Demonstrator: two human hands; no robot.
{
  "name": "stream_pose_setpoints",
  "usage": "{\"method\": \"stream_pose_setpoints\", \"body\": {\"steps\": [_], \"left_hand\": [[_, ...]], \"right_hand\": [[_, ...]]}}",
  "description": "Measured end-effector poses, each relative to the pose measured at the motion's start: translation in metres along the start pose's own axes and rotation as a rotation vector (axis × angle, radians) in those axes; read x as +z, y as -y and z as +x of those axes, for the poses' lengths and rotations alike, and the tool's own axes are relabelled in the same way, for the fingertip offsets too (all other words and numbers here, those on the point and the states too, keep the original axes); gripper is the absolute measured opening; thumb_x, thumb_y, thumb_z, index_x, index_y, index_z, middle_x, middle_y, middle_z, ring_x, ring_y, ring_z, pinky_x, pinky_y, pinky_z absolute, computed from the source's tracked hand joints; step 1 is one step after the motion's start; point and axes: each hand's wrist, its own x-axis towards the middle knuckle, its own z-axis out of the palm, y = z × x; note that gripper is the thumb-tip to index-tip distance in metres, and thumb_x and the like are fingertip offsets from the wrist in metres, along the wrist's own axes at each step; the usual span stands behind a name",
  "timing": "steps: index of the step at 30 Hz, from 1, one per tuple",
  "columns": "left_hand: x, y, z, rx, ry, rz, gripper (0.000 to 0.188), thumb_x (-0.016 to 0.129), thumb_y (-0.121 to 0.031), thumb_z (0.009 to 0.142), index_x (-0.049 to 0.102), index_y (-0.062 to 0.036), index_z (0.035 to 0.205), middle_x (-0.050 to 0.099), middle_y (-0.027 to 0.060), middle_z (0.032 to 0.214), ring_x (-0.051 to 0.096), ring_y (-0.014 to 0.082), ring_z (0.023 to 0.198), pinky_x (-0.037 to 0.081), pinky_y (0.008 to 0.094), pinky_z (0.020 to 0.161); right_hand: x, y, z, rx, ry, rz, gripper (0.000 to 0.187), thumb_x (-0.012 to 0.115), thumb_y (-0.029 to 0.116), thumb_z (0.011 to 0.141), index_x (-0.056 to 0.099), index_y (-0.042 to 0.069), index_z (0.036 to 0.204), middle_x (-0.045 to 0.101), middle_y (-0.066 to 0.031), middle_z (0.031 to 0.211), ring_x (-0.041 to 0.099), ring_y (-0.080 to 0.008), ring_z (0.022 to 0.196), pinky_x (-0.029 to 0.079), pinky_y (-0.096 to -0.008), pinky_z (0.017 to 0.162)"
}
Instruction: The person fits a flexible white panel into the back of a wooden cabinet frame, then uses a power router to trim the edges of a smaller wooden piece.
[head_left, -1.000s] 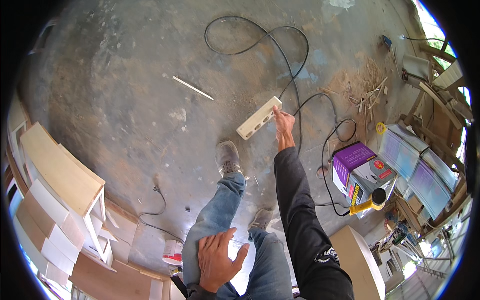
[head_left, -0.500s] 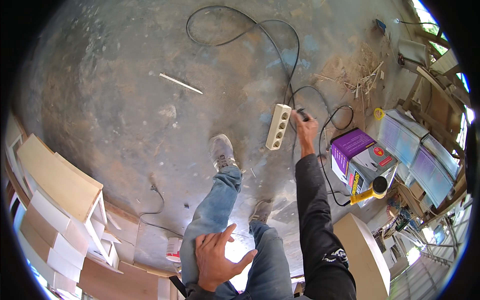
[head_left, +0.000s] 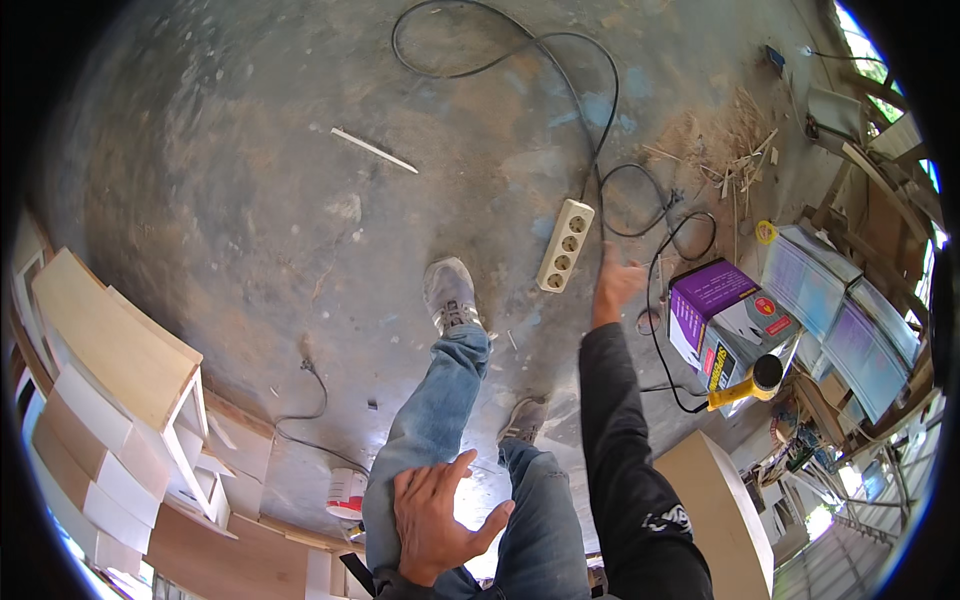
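Observation:
My left hand (head_left: pixel 436 515) rests on my left leg above the knee, open, with its fingers spread and nothing in it. My right hand (head_left: pixel 617 285) is low over the floor, just right of a cream power strip (head_left: pixel 566 247) with several round sockets. Motion smears its fingers, so its grip does not show clearly. The black cable of the strip (head_left: pixel 594 130) passes close by the fingertips. Beyond the hand, a dark plug (head_left: pixel 674 198) lies on the floor at the end of a thin looped cord. That cord leads toward a yellow-and-black power tool (head_left: pixel 745 383).
The tool rests on a purple-and-grey box (head_left: pixel 715 310). Stacked clear-wrapped packages (head_left: pixel 830 290) stand right of it. Wood scraps and sawdust (head_left: pixel 735 150) lie far right. Also around are a white stick (head_left: pixel 374 150), pale boards (head_left: pixel 115 330), a small tub (head_left: pixel 346 492) and another cord (head_left: pixel 318 400).
My right hand has drawn back toward me from the dark plug it was holding beside the power strip. The plug now lies farther right on the floor. My left hand has stayed on my leg.

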Motion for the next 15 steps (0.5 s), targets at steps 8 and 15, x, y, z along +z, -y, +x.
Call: {"method": "stream_pose_setpoints", "body": {"steps": [8,15], "left_hand": [[0.019,0.013,-0.03,0.003,-0.094,-0.037,0.059,0.08,-0.043,0.08,0.065,-0.0057,0.123,0.069,0.0076,0.094,0.064,0.0251,0.088,0.04,0.0397,0.088],[0.139,0.058,-0.1,-0.145,-0.728,-0.44,0.046,0.073,-0.026,0.088,0.06,-0.0037,0.126,0.064,0.014,0.116,0.062,0.0268,0.105,0.045,0.039,0.091]], "right_hand": [[0.04,0.012,-0.068,-0.332,0.478,-0.122,0.072,0.093,0.042,0.065,0.057,-0.003,0.108,0.069,-0.0238,0.105,0.067,-0.0444,0.103,0.054,-0.0473,0.085],[-0.124,-0.021,-0.224,-0.861,1.095,0.086,0.08,0.092,0.04,0.059,0.059,0.001,0.121,0.072,-0.0193,0.1,0.071,-0.0352,0.094,0.055,-0.0432,0.081]]}}
